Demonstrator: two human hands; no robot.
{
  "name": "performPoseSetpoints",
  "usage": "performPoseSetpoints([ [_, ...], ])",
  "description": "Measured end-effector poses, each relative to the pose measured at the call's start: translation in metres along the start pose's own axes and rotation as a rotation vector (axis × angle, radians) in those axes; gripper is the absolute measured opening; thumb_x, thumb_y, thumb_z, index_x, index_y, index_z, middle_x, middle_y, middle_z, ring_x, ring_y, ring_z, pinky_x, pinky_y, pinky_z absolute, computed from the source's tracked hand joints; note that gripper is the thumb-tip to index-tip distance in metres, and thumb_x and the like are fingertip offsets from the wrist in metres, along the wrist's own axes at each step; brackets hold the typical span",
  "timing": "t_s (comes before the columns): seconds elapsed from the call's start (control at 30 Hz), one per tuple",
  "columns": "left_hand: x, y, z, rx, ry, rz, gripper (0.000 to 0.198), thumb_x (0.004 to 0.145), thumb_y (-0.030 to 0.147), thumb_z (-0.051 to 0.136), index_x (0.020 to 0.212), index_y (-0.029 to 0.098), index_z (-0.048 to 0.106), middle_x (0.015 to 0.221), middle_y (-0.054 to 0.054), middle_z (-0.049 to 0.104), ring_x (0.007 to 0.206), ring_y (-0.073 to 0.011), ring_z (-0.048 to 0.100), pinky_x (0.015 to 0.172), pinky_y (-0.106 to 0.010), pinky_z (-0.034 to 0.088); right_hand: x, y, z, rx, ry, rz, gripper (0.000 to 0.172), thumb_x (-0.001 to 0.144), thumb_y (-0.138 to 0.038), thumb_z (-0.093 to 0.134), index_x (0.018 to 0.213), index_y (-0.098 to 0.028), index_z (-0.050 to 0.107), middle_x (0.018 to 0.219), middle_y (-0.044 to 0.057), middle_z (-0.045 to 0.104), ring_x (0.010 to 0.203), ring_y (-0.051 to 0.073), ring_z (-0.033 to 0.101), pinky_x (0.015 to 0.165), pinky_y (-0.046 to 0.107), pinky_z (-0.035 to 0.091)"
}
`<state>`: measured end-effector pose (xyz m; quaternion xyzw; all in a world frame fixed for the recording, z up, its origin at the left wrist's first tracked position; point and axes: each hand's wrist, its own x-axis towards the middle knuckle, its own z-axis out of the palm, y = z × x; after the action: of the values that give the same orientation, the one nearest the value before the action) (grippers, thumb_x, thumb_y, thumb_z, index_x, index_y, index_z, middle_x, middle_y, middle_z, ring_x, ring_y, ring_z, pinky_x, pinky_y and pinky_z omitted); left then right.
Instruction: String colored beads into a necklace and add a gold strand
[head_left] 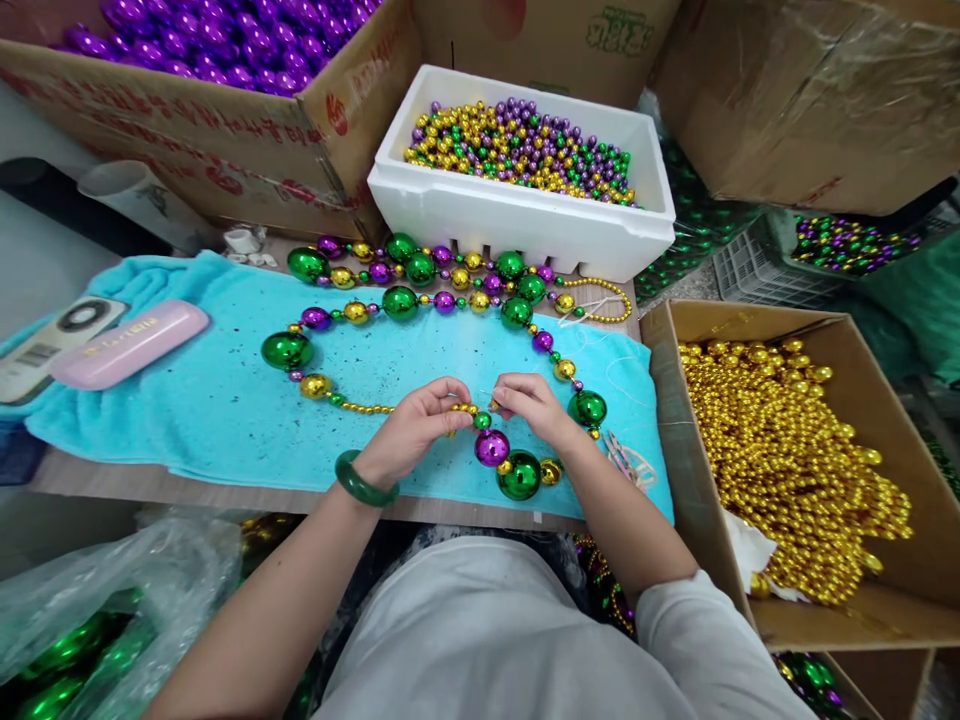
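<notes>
A long bead strand (400, 302) of green, purple and gold balls lies looped on a turquoise towel (187, 400). My left hand (416, 425), with a green bangle on its wrist, pinches the strand's small gold beads near the front edge. My right hand (536, 405) pinches the other end just beside it, fingertips almost touching. Below my fingers hang a purple ball (492, 447) and a large green ball (519, 475).
A white foam box (517, 215) of small mixed beads stands behind the towel. A cardboard box (675, 420) of gold bead strands sits at right, a box of purple balls (225, 40) at back left. A pink case (127, 345) lies on the towel's left.
</notes>
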<state>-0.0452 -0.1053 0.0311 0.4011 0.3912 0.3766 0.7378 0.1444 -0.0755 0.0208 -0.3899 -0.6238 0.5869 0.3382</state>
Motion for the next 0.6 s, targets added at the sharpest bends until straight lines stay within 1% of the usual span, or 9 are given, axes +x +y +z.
performPoseSetpoints([
  [0.33, 0.0002, -0.0020, -0.0011, 0.021, -0.008, 0.002, 0.023, 0.071, 0.024, 0.073, 0.085, 0.018, 0.055, 0.072, 0.003, 0.064, 0.066, -0.0100, 0.058, 0.065, -0.023, 0.040, 0.0008, 0.0038, 0.0000, -0.049, -0.020, -0.013, 0.039, 0.082, -0.046, 0.052, 0.055, -0.018, 0.049, 0.052, -0.002, 0.048, 0.053, 0.011, 0.043, 0.055, 0.025, 0.034],
  [0.6, 0.0001, -0.0022, -0.0002, 0.048, 0.012, 0.002, 0.025, 0.070, 0.026, 0.073, 0.085, 0.018, 0.055, 0.072, 0.002, 0.064, 0.066, -0.0107, 0.058, 0.063, -0.023, 0.041, 0.0026, -0.0037, 0.0013, -0.125, -0.033, -0.056, 0.045, 0.081, -0.055, 0.051, 0.056, -0.018, 0.049, 0.051, -0.002, 0.044, 0.053, 0.012, 0.039, 0.053, 0.026, 0.031],
])
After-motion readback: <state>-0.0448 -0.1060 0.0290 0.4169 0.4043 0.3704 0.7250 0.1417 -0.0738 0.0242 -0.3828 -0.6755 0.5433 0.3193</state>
